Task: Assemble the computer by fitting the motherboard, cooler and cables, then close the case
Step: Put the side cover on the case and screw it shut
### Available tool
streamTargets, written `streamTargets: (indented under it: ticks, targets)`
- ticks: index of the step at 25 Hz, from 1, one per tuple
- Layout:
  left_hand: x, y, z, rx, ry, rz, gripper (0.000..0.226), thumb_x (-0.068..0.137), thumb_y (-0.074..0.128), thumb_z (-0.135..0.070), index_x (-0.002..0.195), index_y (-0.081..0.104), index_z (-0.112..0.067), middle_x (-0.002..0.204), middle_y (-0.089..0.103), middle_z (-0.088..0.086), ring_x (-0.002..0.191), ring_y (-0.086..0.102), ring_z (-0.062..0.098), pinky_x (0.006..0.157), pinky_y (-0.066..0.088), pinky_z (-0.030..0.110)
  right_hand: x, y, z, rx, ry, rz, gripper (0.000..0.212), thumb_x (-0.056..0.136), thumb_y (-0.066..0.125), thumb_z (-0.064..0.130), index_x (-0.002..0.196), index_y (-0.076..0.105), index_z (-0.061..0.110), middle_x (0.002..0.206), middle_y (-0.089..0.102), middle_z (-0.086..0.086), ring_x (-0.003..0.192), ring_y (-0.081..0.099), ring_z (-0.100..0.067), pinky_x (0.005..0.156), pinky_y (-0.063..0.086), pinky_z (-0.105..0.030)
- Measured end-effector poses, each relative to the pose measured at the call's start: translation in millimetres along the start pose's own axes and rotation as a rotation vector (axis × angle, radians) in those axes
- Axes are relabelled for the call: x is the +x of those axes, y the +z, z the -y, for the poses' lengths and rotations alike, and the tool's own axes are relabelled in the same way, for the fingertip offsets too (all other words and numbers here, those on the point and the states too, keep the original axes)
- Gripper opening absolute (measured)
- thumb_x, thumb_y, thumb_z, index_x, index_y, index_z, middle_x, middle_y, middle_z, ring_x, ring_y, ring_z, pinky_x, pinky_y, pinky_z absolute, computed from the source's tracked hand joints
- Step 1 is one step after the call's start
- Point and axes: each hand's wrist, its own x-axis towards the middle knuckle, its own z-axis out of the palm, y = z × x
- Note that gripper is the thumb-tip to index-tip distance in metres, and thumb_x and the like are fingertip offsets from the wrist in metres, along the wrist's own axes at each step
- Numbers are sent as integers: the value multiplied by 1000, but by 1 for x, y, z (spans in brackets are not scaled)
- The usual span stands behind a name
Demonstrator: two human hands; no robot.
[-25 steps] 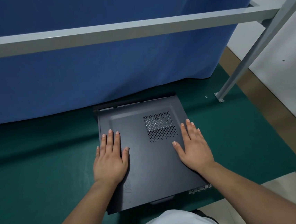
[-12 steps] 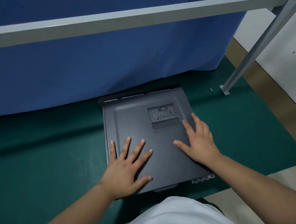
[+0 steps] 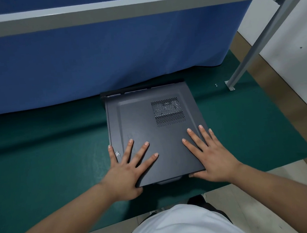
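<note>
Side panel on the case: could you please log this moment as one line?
stage: closing case | side panel: lying on case | left hand: flat on panel | right hand: flat on panel | surface: green mat

The case (image 3: 150,131) lies flat on the mat (image 3: 49,154) before me, curtain (image 3: 105,55) behind it; my left hand (image 3: 128,171) and right hand (image 3: 213,157) rest on its near corners.

A single head-worn wide-angle camera looks forward and steeply down from close above, over the wearer's white-shirted chest (image 3: 180,226), onto the green-matted tabletop (image 3: 49,154).
</note>
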Motion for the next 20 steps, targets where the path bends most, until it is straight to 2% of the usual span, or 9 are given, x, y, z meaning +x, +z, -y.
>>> streamTargets:
  ticks: [4,9,13,16,20]
  targets:
    - [-3,1,-2,-8,-4,-18,107,77,53,-57,155,-21,-51,166,-33,-8,150,-31,43,98,-11,88,-5,1,0,-2,-15,6,107,84,33,88,162,-11,28,170,-15,-12,153,-20,-43,123,10,-65]
    - [-9,1,1,7,9,-23,105,78,52,-58,157,-18,-50,168,-29,-8,151,-28,43,100,-9,88,-7,3,3,15,-26,28,109,79,43,75,162,-13,30,169,-17,-12,152,-20,-43,123,7,-64]
    - [-9,2,2,3,14,-17,102,82,52,-65,158,-14,-51,169,-26,-8,152,-25,42,101,-7,89,-6,8,3,19,-45,19,110,79,47,74,163,-6,28,170,-9,-15,153,-13,-46,123,6,-63]
    - [0,4,0,-6,1,-24,100,83,46,-80,156,-16,-52,168,-29,-10,151,-28,42,101,-9,88,0,9,-6,4,-57,28,109,84,40,82,162,-12,28,169,-17,-14,152,-19,-45,125,3,-58]
    - [5,6,2,-21,-15,-16,103,82,48,-83,155,-18,-53,166,-31,-11,150,-32,40,102,-12,87,4,6,-9,-5,-41,26,110,83,26,93,163,-8,26,170,-14,-14,153,-16,-44,125,6,-56]
